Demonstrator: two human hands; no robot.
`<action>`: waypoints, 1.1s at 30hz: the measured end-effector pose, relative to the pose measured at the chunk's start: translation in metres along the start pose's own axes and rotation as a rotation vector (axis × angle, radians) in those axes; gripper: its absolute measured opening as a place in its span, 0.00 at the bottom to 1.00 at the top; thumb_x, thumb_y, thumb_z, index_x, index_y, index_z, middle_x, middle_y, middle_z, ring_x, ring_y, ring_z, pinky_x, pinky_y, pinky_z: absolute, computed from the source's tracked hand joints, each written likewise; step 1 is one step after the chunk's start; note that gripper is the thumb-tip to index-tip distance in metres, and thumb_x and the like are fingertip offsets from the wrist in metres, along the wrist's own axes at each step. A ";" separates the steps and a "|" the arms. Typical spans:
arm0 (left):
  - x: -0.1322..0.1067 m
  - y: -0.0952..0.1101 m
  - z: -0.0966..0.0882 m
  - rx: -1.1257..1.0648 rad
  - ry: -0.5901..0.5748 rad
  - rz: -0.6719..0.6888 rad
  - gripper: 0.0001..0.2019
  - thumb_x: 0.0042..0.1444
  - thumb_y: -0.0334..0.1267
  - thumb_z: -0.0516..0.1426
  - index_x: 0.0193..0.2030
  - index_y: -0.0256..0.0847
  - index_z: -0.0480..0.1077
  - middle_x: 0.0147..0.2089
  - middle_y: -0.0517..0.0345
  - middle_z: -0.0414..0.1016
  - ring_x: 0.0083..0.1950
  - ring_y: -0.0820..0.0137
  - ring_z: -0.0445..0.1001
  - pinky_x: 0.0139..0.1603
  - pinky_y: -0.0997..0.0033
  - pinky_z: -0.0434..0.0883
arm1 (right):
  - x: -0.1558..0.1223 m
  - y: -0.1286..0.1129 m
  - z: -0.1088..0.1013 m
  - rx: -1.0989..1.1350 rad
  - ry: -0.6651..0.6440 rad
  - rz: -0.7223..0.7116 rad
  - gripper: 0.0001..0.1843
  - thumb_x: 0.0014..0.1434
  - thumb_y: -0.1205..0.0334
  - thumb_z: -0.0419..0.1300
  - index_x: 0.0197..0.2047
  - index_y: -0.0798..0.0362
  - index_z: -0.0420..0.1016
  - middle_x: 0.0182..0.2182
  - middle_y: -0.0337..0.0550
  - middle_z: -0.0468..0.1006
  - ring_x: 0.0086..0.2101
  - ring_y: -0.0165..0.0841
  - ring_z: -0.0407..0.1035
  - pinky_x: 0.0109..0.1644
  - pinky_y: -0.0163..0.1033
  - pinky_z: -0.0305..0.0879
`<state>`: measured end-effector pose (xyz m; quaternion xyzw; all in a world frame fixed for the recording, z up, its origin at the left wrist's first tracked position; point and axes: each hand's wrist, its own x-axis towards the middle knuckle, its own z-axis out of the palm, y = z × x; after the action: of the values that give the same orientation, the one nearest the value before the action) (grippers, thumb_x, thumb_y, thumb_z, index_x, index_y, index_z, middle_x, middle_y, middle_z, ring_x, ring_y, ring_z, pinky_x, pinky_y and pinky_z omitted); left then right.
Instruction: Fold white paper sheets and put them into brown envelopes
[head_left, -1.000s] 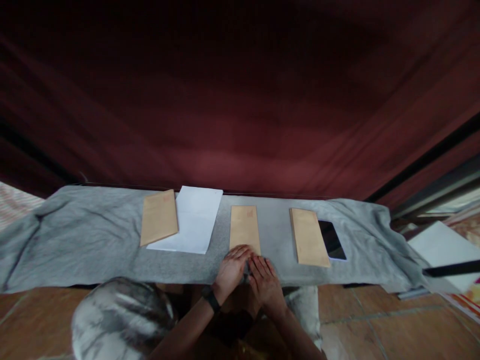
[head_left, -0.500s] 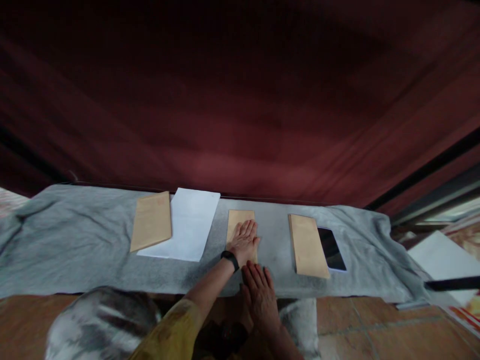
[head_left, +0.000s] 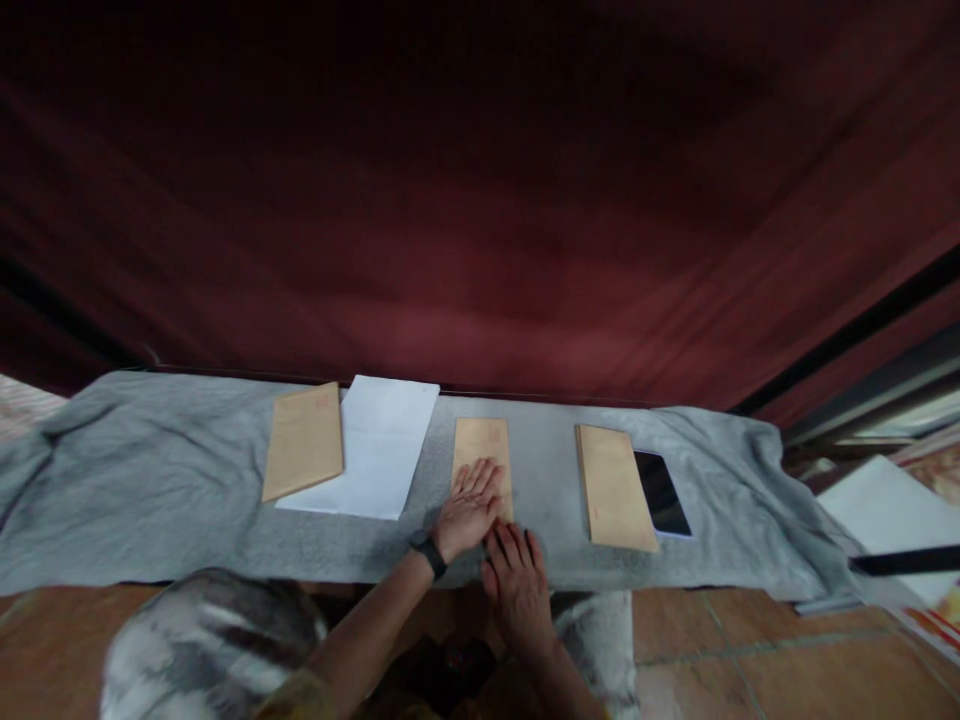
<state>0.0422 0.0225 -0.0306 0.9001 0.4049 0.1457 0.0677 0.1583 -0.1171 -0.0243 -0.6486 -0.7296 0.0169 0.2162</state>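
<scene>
A brown paper envelope (head_left: 480,440) lies lengthwise on the grey cloth in front of me, with small reddish print near its far right corner. Flat across its middle rests my left hand (head_left: 470,508), fingers stretched out, a dark band on the wrist. My right hand (head_left: 519,580) lies at the envelope's near end, close beside the left, its fingers extended and slightly apart. Both palms face down. The near part of the envelope is hidden under the hands.
On the left, several brown envelopes (head_left: 304,445) overlap white paper sheets (head_left: 386,450). To the right, a stack of brown envelopes (head_left: 616,490) partly covers a dark-screened phone (head_left: 662,495). Grey cloth (head_left: 180,470) covers the bench. A dark red curtain (head_left: 480,250) hangs behind.
My left hand has slid nearer and a little left over the envelope, baring more of its far end and the print. My right hand has barely moved.
</scene>
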 end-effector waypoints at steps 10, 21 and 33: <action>-0.069 0.014 -0.010 0.043 0.267 -0.297 0.29 0.69 0.46 0.50 0.72 0.35 0.57 0.73 0.35 0.58 0.73 0.49 0.58 0.70 0.44 0.60 | -0.004 0.001 0.005 -0.008 0.070 0.022 0.27 0.72 0.58 0.47 0.71 0.53 0.60 0.67 0.49 0.64 0.66 0.42 0.60 0.71 0.54 0.50; -0.060 0.016 -0.015 -0.331 0.490 -0.460 0.33 0.54 0.29 0.56 0.68 0.43 0.61 0.54 0.47 0.76 0.52 0.56 0.75 0.55 0.49 0.74 | 0.005 -0.019 0.023 -0.070 0.197 0.140 0.29 0.66 0.63 0.51 0.69 0.59 0.63 0.64 0.59 0.69 0.61 0.49 0.65 0.66 0.58 0.58; -0.033 0.046 -0.041 -1.043 0.312 -0.405 0.26 0.61 0.36 0.55 0.67 0.43 0.63 0.49 0.53 0.80 0.47 0.65 0.80 0.51 0.61 0.78 | 0.035 0.004 0.002 0.179 0.165 0.222 0.23 0.70 0.63 0.44 0.59 0.52 0.74 0.47 0.56 0.80 0.42 0.43 0.77 0.45 0.45 0.73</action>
<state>0.0405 -0.0326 0.0121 0.6201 0.4489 0.4411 0.4684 0.1589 -0.0830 -0.0166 -0.7026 -0.6288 0.0525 0.3290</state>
